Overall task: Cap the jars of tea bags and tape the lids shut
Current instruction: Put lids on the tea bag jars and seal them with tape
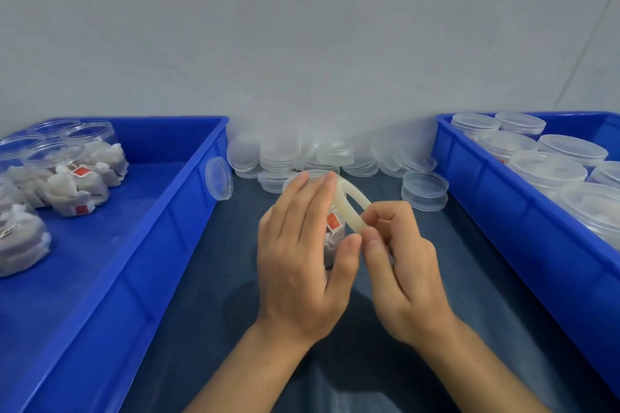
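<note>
I have the jar (330, 238) at the middle of the tabletop (214, 295), clear, packed with tea bags, one red tag showing, its lid (317, 174) already on. My left hand (298, 265) wraps around it, fingers reaching up to the lid. My right hand (399, 261) pinches the tape roll (350, 208), a pale ring leaning against the jar's right side. I judge the taping step is in hand; next I need a free tape end pulled out and laid across the lid seam. Uncapped jars (67, 171) wait in the left bin (161, 211), spare lids (302, 154) lie behind, and capped jars (550, 168) fill the right bin (486, 191).
</note>
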